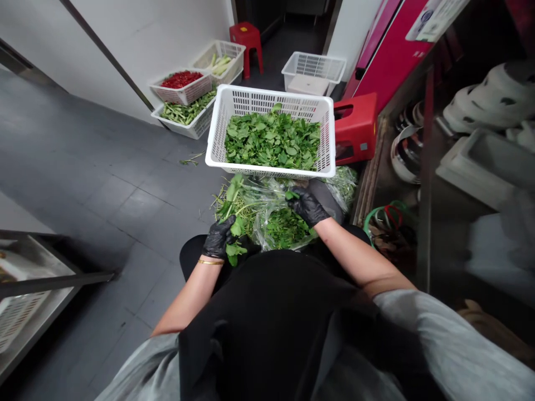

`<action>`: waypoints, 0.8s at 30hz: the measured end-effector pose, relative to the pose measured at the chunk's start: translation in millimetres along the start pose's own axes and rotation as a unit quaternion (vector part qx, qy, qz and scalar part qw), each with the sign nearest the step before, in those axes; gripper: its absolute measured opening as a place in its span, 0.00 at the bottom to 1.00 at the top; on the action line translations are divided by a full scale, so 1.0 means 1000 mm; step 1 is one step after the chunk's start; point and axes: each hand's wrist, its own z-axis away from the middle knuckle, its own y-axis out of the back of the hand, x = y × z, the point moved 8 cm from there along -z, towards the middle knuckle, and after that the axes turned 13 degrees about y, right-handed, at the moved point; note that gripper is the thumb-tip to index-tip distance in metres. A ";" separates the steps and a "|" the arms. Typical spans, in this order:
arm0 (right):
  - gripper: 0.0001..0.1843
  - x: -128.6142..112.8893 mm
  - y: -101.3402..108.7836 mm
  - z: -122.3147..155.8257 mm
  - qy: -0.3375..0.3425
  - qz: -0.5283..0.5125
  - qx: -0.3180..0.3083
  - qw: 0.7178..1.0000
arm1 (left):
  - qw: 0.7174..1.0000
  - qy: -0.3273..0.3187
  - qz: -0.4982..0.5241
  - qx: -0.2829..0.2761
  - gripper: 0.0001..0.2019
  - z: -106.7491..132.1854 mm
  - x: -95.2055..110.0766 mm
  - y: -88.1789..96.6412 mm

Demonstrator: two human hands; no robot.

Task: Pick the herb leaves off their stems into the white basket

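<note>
My left hand (219, 238), in a black glove, is closed round a bunch of leafy green stems (235, 203) that stands up and hangs down past the fingers. My right hand (308, 207), gloved too, pinches a small green leaf (291, 195) at its fingertips. Between the hands lies an open clear plastic bag (261, 225) with leafy greens (287, 227) inside. Thin bare stems (246, 218) are heaped to the bag's left. Just beyond the hands, a white slotted basket (267, 94) holds many picked green leaves (271, 139).
A red stool (361, 128) stands right of the basket, beside a metal shelf (425, 167) of containers. Back left are baskets with red chilies (182, 79), cut green vegetables (184, 113) and pale stalks (220, 64). Another red stool (246, 36) and a white basket (314, 61) stand behind.
</note>
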 end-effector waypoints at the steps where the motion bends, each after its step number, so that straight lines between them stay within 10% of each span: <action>1: 0.16 0.004 -0.005 0.005 -0.012 -0.010 -0.007 1.000 | 1.000 0.005 0.023 -0.010 0.24 -0.004 -0.002 -0.002; 7: 0.20 0.012 -0.087 0.013 -0.064 -0.145 -0.058 0.986 | 0.998 -0.038 -0.032 0.023 0.21 -0.023 -0.026 -0.013; 10: 0.22 0.011 -0.094 -0.002 -0.057 -0.156 -0.065 0.984 | 0.996 -0.057 -0.051 0.037 0.16 -0.024 -0.025 -0.009; 15: 0.18 0.008 -0.083 -0.009 -0.050 0.040 -0.193 0.979 | 1.000 -0.006 0.013 -0.021 0.19 -0.024 -0.013 -0.001; 19: 0.08 0.005 -0.113 0.002 0.029 0.230 -0.359 0.904 | 0.994 0.083 -0.002 -0.068 0.14 -0.034 -0.024 -0.012; 24: 0.09 0.025 -0.097 -0.010 -0.051 0.115 -0.207 0.970 | 0.993 0.036 0.108 -0.039 0.11 -0.050 -0.015 -0.006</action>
